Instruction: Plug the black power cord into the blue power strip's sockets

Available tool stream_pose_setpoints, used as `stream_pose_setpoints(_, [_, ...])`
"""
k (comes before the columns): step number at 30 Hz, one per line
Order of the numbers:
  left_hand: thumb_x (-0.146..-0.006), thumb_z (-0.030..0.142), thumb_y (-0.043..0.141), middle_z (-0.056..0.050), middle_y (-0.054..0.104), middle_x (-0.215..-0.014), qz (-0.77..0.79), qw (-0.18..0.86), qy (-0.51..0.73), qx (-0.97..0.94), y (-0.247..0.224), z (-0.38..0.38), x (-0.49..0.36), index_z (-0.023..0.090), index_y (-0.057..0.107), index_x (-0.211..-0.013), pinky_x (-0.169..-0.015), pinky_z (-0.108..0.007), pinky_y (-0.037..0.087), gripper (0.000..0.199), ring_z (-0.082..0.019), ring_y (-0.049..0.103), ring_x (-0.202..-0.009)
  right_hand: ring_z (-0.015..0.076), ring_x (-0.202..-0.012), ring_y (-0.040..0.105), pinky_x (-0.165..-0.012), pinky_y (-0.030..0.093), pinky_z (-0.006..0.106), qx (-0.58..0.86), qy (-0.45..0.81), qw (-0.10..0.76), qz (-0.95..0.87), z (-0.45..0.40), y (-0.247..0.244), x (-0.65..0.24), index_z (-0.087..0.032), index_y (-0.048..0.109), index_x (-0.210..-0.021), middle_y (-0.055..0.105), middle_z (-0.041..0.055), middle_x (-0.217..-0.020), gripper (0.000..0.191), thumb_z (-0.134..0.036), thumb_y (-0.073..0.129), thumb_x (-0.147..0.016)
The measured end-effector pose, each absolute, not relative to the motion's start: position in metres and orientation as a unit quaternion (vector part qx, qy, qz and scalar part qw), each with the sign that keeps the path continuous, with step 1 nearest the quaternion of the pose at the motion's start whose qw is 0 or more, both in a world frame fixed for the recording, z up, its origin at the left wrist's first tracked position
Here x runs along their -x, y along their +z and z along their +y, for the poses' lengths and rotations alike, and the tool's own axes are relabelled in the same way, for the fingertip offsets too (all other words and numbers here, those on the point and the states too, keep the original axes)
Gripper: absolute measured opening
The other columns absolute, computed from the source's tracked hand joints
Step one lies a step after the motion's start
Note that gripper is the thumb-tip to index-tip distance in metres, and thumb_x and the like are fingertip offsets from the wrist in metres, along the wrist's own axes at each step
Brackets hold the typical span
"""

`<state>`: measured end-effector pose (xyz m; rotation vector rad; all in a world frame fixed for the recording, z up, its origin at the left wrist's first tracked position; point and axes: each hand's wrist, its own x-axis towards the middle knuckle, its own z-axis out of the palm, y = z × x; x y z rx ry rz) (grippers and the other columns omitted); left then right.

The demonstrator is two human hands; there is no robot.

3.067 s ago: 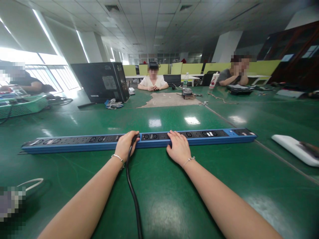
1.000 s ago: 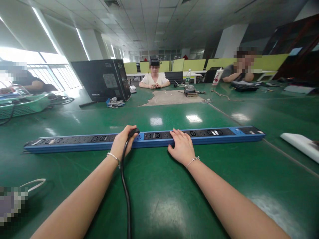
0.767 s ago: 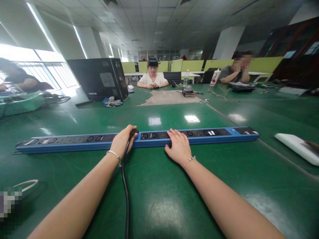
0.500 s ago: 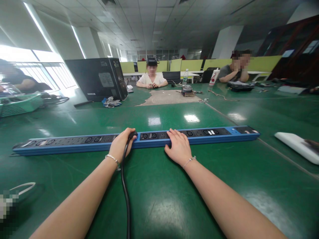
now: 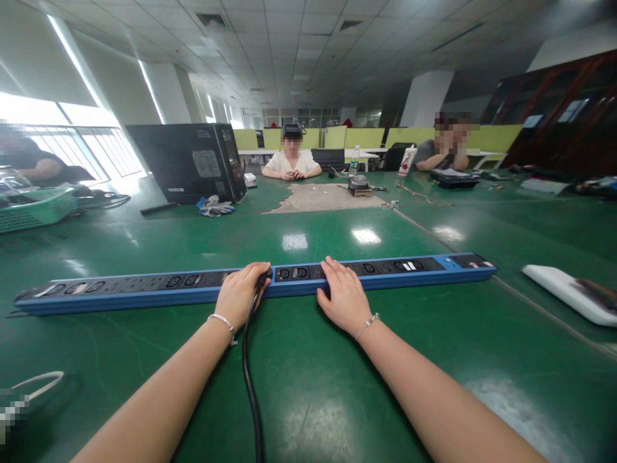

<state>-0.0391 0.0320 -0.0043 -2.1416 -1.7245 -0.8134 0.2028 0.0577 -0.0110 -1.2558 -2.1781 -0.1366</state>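
Observation:
A long blue power strip (image 5: 299, 289) with black sockets lies across the green table (image 5: 308, 360). My left hand (image 5: 240, 294) is closed on the black plug (image 5: 264, 278) over the strip, left of its middle. From the plug a black cable (image 5: 249, 373) runs down toward the near edge of the view. Just to the right, my right hand (image 5: 344, 292) rests on the strip with its fingers on top and the thumb at the front side. Whether the plug sits in a socket is hidden by the fingers.
A black computer case (image 5: 187, 161) and gloves (image 5: 215, 206) stand beyond the strip. At the left is a green basket (image 5: 36, 207), at the right a white object (image 5: 569, 292). A bottle (image 5: 355, 161) is farther back. Three people sit around the table.
The view has tilted slightly, so the strip and table items appear a little lower. My left hand and plug appear slightly nearer my right hand; both hands stay at the strip.

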Motion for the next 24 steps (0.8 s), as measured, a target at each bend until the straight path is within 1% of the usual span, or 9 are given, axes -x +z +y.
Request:
stream_pose_setpoints(3, [-0.089,0.040,0.042,-0.006,0.063,-0.117,-0.588,0.140,-0.283,0.745,-0.005,0.032,0.040,0.023,0.050,-0.117,-0.087,-0.036,0.044,0.034,-0.021,0.060,-0.104,0.0229,-0.129,0.039,-0.107,0.033,0.040,0.403,-0.036,0.333,-0.852,0.051,-0.009,-0.180,-0.009,0.040,-0.135,0.041,0.0128,-0.141,0.054,-0.025,0.045,-0.083])
stream_pose_setpoints(6, [-0.087,0.042,0.045,-0.008,0.063,-0.116,-0.579,0.139,-0.278,0.754,-0.003,0.030,0.041,0.021,0.049,-0.117,-0.088,-0.037,0.044,0.037,-0.022,0.060,-0.104,0.0211,-0.128,0.040,-0.107,0.035,0.037,0.343,-0.010,0.356,-0.869,0.046,-0.007,-0.149,-0.009,0.040,-0.135,0.043,0.0133,-0.140,0.054,-0.026,0.045,-0.084])
stream_pose_setpoints(9, [-0.084,0.031,0.048,-0.010,0.065,-0.110,-0.594,0.121,-0.263,0.751,-0.001,0.029,0.043,0.017,0.048,-0.116,-0.088,-0.036,0.044,0.035,-0.022,0.061,-0.100,0.0207,-0.126,0.042,-0.105,0.037,0.037,0.323,0.008,0.382,-0.866,0.046,-0.008,-0.116,-0.012,0.041,-0.134,0.044,0.0135,-0.139,0.054,-0.026,0.047,-0.083])
stream_pose_setpoints(12, [-0.080,0.017,0.043,-0.013,0.067,-0.104,-0.635,0.112,-0.243,0.725,-0.001,0.029,0.045,0.011,0.048,-0.115,-0.088,-0.035,0.044,0.035,-0.022,0.063,-0.096,0.0209,-0.120,0.047,-0.103,0.040,0.036,0.332,0.011,0.413,-0.848,0.050,-0.007,-0.090,-0.013,0.052,-0.124,0.051,0.0134,-0.131,0.044,-0.027,0.050,-0.082])
stream_pose_setpoints(14, [-0.082,0.016,0.039,-0.014,0.066,-0.107,-0.655,0.119,-0.236,0.708,-0.001,0.029,0.045,0.009,0.047,-0.117,-0.090,-0.035,0.042,0.037,-0.022,0.062,-0.098,0.0202,-0.111,0.053,-0.098,0.043,0.034,0.353,0.007,0.424,-0.834,0.054,-0.006,-0.078,-0.014,0.059,-0.109,0.060,0.0125,-0.117,0.031,-0.026,0.049,-0.083])
stream_pose_setpoints(16, [-0.087,0.021,0.035,-0.015,0.065,-0.112,-0.666,0.132,-0.231,0.697,0.000,0.029,0.044,0.009,0.047,-0.120,-0.093,-0.037,0.041,0.038,-0.022,0.061,-0.103,0.0188,-0.101,0.057,-0.092,0.046,0.032,0.375,-0.001,0.412,-0.830,0.058,-0.005,-0.072,-0.016,0.061,-0.101,0.064,0.0107,-0.105,0.023,-0.023,0.046,-0.085])
stream_pose_setpoints(18, [-0.089,0.025,0.031,-0.015,0.064,-0.116,-0.668,0.141,-0.221,0.696,0.001,0.029,0.042,0.009,0.048,-0.121,-0.096,-0.039,0.038,0.039,-0.024,0.058,-0.109,0.0179,-0.095,0.059,-0.087,0.048,0.030,0.390,-0.010,0.389,-0.835,0.061,-0.005,-0.070,-0.016,0.060,-0.101,0.064,0.0095,-0.100,0.023,-0.021,0.043,-0.087])
stream_pose_setpoints(24, [-0.089,0.025,0.033,-0.013,0.062,-0.120,-0.658,0.145,-0.211,0.708,0.002,0.027,0.039,0.013,0.055,-0.115,-0.099,-0.041,0.035,0.037,-0.024,0.052,-0.117,0.0172,-0.099,0.057,-0.093,0.043,0.031,0.381,-0.033,0.354,-0.854,0.060,-0.001,-0.076,-0.017,0.058,-0.108,0.064,0.0079,-0.105,0.026,-0.021,0.041,-0.089])
